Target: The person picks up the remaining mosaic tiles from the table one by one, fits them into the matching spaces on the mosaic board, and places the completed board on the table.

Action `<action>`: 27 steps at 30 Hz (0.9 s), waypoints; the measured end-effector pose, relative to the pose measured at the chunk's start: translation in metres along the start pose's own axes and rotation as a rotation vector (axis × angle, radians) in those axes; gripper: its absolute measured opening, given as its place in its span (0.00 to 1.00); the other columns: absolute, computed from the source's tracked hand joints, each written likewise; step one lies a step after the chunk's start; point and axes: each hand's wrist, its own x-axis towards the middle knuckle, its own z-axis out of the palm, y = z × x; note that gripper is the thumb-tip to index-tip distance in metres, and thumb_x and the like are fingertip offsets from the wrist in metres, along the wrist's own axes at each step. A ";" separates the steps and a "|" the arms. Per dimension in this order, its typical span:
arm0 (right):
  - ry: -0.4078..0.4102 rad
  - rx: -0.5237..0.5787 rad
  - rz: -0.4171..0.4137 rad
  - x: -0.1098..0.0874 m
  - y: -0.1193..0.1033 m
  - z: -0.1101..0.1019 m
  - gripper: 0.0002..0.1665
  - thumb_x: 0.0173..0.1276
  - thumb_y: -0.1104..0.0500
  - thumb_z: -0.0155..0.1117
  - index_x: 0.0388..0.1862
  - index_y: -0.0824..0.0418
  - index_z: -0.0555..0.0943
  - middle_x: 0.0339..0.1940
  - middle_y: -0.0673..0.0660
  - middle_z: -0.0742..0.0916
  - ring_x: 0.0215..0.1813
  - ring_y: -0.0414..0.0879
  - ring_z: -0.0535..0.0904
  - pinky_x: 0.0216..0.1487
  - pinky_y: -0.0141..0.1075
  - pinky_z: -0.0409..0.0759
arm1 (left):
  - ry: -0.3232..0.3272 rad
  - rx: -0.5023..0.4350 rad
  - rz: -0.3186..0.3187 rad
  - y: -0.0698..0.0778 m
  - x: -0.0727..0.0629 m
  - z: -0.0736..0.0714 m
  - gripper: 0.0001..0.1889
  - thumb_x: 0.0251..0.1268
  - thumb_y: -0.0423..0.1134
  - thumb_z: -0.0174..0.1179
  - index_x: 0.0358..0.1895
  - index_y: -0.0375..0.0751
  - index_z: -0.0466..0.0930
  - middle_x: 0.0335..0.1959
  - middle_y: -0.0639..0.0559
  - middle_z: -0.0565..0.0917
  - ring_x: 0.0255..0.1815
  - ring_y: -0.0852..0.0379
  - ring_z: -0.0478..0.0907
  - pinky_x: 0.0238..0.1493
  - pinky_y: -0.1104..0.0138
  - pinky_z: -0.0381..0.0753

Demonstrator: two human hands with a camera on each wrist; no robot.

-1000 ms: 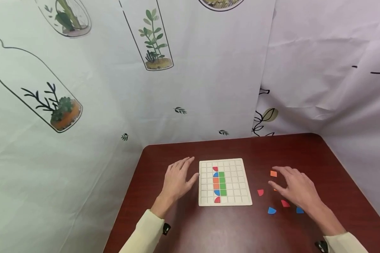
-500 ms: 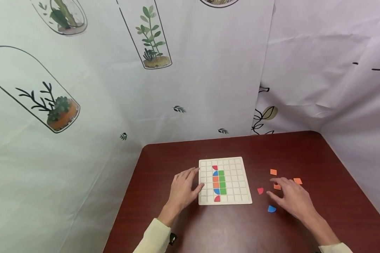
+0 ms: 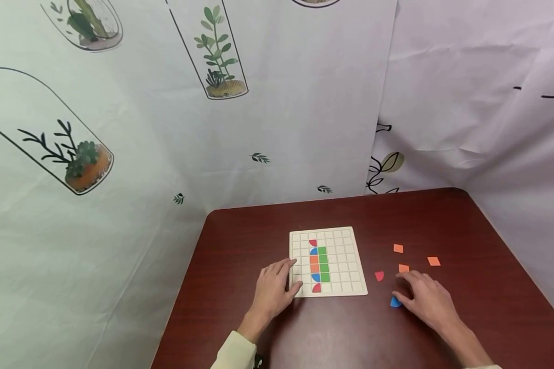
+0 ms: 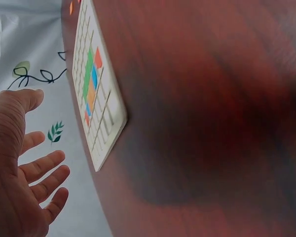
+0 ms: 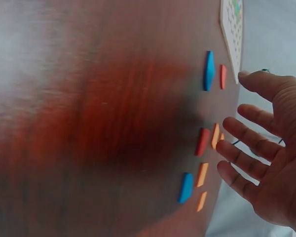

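A cream grid board point(image 3: 346, 256) lies on the table, with green squares point(image 3: 323, 263), orange squares, and blue and red quarter-circle tiles set in two columns. My left hand point(image 3: 272, 289) hovers at the board's left edge, its thumb and fingertips overlapping that edge in the head view. Nothing is in it. To the right, my right hand point(image 3: 428, 298) hangs over the loose tiles, fingers relaxed and holding nothing. A blue quarter-circle tile point(image 3: 395, 302) shows below its thumb. Under this hand, the right wrist view also shows a red tile point(image 5: 202, 142) and another blue tile point(image 5: 185, 187).
Between board and right hand lies a red quarter-circle tile point(image 3: 379, 276). Loose orange squares lie farther back: one tile point(image 3: 398, 248) behind, one square point(image 3: 403, 268) by the fingertips, another square point(image 3: 434, 261) to the right. The dark red table point(image 3: 341, 333) meets printed fabric walls point(image 3: 277, 118).
My left hand has moved right and nearer the body, to the board's edge. My right hand has come down toward the near tiles, uncovering orange squares behind it. The board's tiles stay put.
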 end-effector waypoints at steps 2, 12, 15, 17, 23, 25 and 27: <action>-0.008 0.003 0.004 -0.002 0.002 0.002 0.24 0.56 0.52 0.85 0.49 0.60 0.88 0.46 0.60 0.89 0.47 0.61 0.85 0.47 0.61 0.80 | 0.000 -0.008 0.006 0.003 -0.003 0.004 0.32 0.68 0.57 0.70 0.71 0.48 0.79 0.66 0.49 0.83 0.66 0.49 0.79 0.65 0.51 0.76; -0.078 0.016 0.022 -0.011 0.006 0.009 0.22 0.57 0.49 0.85 0.46 0.58 0.89 0.49 0.58 0.87 0.51 0.62 0.84 0.51 0.62 0.79 | -0.010 -0.031 0.025 0.015 -0.017 0.023 0.30 0.68 0.56 0.71 0.70 0.49 0.80 0.64 0.51 0.84 0.65 0.50 0.80 0.63 0.51 0.77; -0.068 0.008 0.017 -0.013 0.006 0.011 0.21 0.57 0.50 0.85 0.45 0.58 0.90 0.48 0.58 0.87 0.51 0.62 0.84 0.52 0.63 0.78 | 0.016 -0.040 0.037 0.016 -0.020 0.031 0.30 0.67 0.53 0.73 0.69 0.48 0.80 0.64 0.49 0.84 0.64 0.49 0.80 0.62 0.51 0.77; -0.063 0.007 0.017 -0.015 0.005 0.011 0.20 0.57 0.50 0.85 0.44 0.58 0.90 0.47 0.57 0.87 0.51 0.62 0.83 0.52 0.64 0.78 | 0.035 -0.043 0.039 0.016 -0.023 0.035 0.29 0.66 0.51 0.74 0.68 0.47 0.81 0.64 0.48 0.84 0.64 0.48 0.80 0.62 0.51 0.77; -0.051 0.000 0.006 -0.019 0.003 0.015 0.19 0.55 0.50 0.86 0.41 0.58 0.90 0.43 0.53 0.86 0.48 0.58 0.82 0.50 0.61 0.79 | 0.036 -0.056 0.016 0.015 -0.029 0.043 0.28 0.65 0.49 0.74 0.67 0.47 0.82 0.65 0.47 0.84 0.64 0.47 0.80 0.61 0.52 0.77; -0.036 -0.008 -0.007 -0.021 0.001 0.016 0.19 0.53 0.51 0.87 0.39 0.57 0.90 0.42 0.52 0.85 0.47 0.57 0.82 0.48 0.60 0.79 | 0.029 -0.057 0.010 0.015 -0.030 0.044 0.28 0.65 0.49 0.74 0.67 0.47 0.82 0.65 0.47 0.83 0.64 0.47 0.80 0.61 0.52 0.77; -0.019 -0.011 -0.021 -0.022 0.000 0.017 0.18 0.52 0.51 0.88 0.38 0.56 0.91 0.42 0.51 0.85 0.46 0.55 0.82 0.48 0.59 0.80 | 0.021 -0.057 0.005 0.015 -0.032 0.045 0.28 0.66 0.49 0.74 0.67 0.47 0.82 0.66 0.47 0.83 0.64 0.47 0.79 0.61 0.52 0.77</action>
